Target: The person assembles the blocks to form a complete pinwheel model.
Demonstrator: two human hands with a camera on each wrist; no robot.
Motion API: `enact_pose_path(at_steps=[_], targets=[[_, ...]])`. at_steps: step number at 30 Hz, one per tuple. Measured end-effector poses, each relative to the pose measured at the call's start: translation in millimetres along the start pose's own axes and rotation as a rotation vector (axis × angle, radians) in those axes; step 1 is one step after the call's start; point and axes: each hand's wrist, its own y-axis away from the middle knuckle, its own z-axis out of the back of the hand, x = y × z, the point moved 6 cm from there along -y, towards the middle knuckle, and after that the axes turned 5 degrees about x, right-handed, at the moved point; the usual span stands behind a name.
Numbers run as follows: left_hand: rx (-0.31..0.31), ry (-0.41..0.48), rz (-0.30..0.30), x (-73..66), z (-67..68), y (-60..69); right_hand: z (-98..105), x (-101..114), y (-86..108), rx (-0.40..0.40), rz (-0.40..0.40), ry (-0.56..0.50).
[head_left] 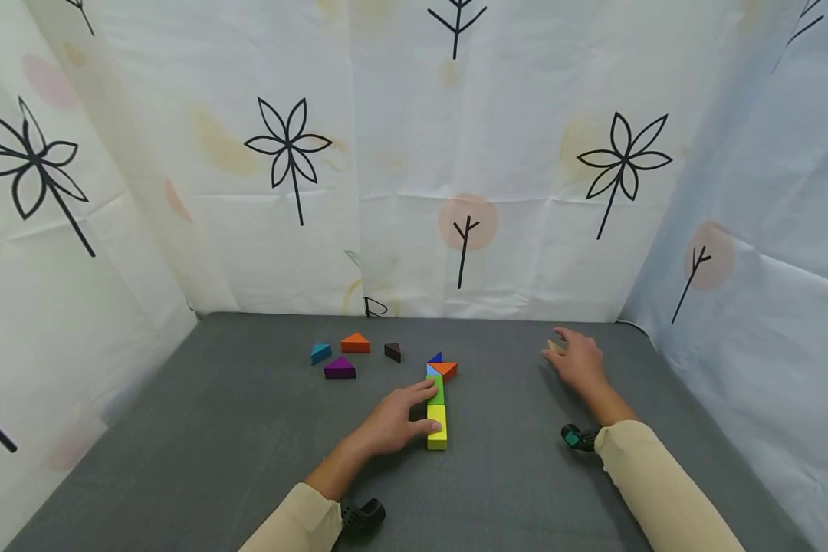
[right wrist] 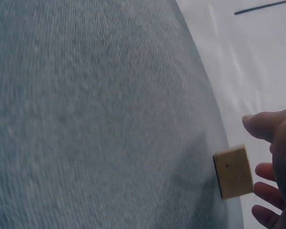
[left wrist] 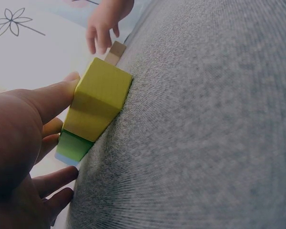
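My left hand lies beside a row of blocks, thumb resting on a yellow block and forefinger touching a green block. In the left wrist view its other fingers are spread and loosely bent. Beyond the green block sit a light blue piece, an orange triangular block and a blue triangular block. Farther right, my right hand is over a plain wooden block. Its thumb stands apart from the block in the right wrist view; whether the fingertips touch it I cannot tell.
At the back left lie a teal triangular block, an orange one, a purple one and a dark brown one. The grey tabletop ends at white patterned cloth walls.
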Motion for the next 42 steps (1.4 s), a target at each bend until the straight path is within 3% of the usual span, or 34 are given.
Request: enact_pose_path(at_steps=[6, 11, 21, 31, 42], targets=[[-0.003, 0.006, 0.008, 0.6, 0.6, -0.4, -2.1, -10.3, -0.7, 0.039, -0.024, -0.006], [-0.006, 0.005, 0.007, 0.9, 0.3, -1.1, -4.7, -16.4, 3.0, 0.057, -0.057, -0.098], [-0.005, 0.012, 0.023, 2.3, -1.8, -1.6, -8.8, -22.6, 5.8, -0.017, -0.091, -0.185], [-0.006, 0.005, 0.021, 2.6, -1.0, -2.0, -9.1, -14.4, -5.9, -0.024, -0.091, -0.166], [-0.006, 0.000, 0.027, 2.8, -1.0, -2.5, -10.7, 11.2, -19.0, -0.010, -0.090, -0.153]])
